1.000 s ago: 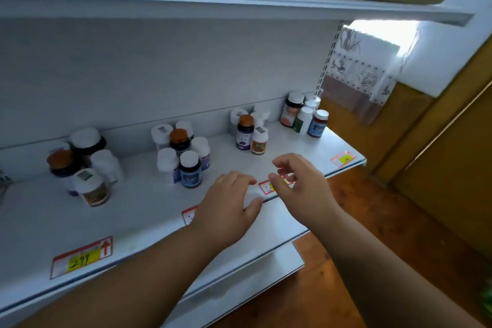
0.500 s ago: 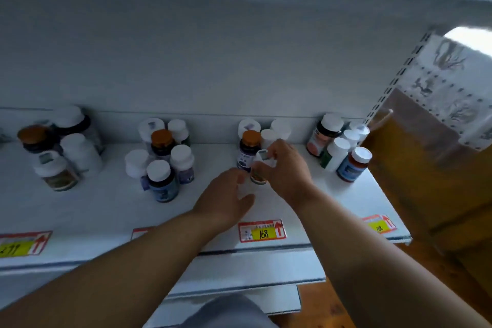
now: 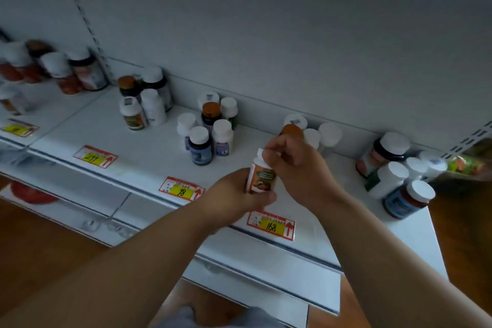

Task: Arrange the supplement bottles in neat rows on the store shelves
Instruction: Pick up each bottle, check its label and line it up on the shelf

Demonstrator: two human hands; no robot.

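Observation:
A small white bottle with an orange and green label point(image 3: 261, 175) is held above the front of the white shelf point(image 3: 149, 152). My left hand point(image 3: 234, 196) wraps its lower body and my right hand point(image 3: 295, 168) pinches its white cap from above. Behind my right hand stand a brown-capped bottle point(image 3: 291, 131) and white-capped bottles point(image 3: 329, 133) against the back panel. A cluster of several bottles point(image 3: 210, 130) stands to the left. Another group with a blue-labelled bottle point(image 3: 407, 200) is at the right end.
More bottles point(image 3: 145, 101) stand further left, and others point(image 3: 53, 69) on the neighbouring shelf section. Price tags point(image 3: 271, 226) marked 168, 98 and 299 line the front edge. A lower shelf point(image 3: 266, 269) juts out below. Wooden floor shows underneath.
My right hand took the white bottle from the group by the back panel and lifted it forward. My left hand came up and closed round its body. The camera view swung left and down.

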